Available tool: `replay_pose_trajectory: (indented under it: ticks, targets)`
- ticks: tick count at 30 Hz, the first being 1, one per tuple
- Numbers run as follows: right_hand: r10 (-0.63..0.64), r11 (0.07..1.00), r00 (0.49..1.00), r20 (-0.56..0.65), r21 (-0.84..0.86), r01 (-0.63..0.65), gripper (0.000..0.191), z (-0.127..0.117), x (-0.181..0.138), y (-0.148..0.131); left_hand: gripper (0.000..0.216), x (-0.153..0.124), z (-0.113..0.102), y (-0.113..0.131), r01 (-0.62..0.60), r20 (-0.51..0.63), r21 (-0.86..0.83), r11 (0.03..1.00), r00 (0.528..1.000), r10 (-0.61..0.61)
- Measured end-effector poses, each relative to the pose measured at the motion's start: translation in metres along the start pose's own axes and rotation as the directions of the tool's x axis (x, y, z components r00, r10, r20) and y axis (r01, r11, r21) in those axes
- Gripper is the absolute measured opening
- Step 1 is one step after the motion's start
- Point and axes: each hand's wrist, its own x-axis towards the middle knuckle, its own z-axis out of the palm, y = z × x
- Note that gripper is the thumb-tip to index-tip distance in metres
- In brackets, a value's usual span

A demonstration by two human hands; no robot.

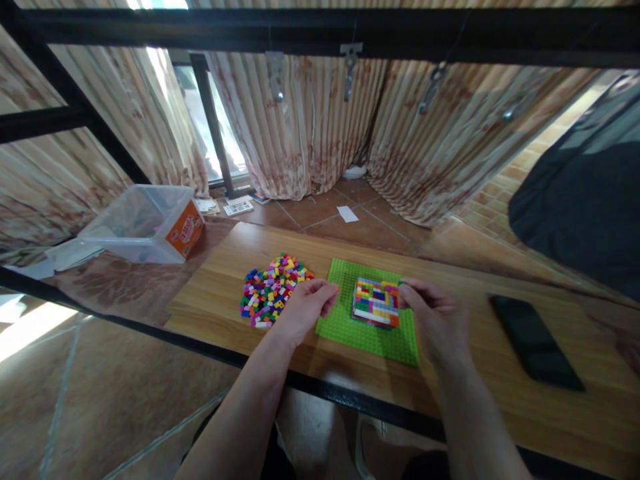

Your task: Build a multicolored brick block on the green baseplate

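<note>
A block of multicoloured building bricks (376, 303), several layers high, stands on a light green baseplate (345, 333). My right hand (437, 313) is at the block's right edge, thumb and fingers pinched, with a bit of dark green brick (401, 283) showing at the fingertips. My left hand (313, 300) is closed in a pinch over the plate's left edge, apart from the block. A reddish speck shows at its fingertips, too small to name. Left of that hand lies a pile of loose small bricks (273, 287), partly hidden by it.
A black phone-like slab (535, 340) lies on the wooden table (215, 293) at the right. A clear plastic box (135, 227) with an orange label stands beyond the table's left end. A black metal bar (320, 30) crosses above. Curtains hang behind; dark cloth is at the right.
</note>
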Motion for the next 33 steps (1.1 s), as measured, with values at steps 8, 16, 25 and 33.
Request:
replay_pose_trajectory:
  ticks: [8, 16, 25, 33]
  targets:
    - [0.15, 0.967, 0.989, 0.007, -0.21, -0.145, 0.031, -0.03, 0.007, 0.019, 0.023, 0.003, 0.007, -0.006, -0.011, 0.007, 0.098, 0.995, 1.0, 0.011]
    - [0.052, 0.894, 0.998, 0.042, -0.448, -0.028, 0.024, -0.017, 0.007, 0.015, 0.025, 0.001, 0.009, -0.007, -0.044, 0.044, 0.145, 0.988, 0.998, 0.038]
    - [0.084, 0.932, 0.996, -0.011, -0.353, -0.082, 0.031, -0.012, 0.011, 0.024, 0.024, 0.001, 0.007, -0.009, -0.046, 0.045, 0.168, 0.985, 0.998, 0.039]
    - [0.243, 0.968, 0.969, 0.048, -0.069, -0.24, 0.046, -0.011, 0.016, 0.029, 0.026, 0.001, 0.004, -0.012, -0.074, 0.055, 0.226, 0.971, 0.996, 0.063]
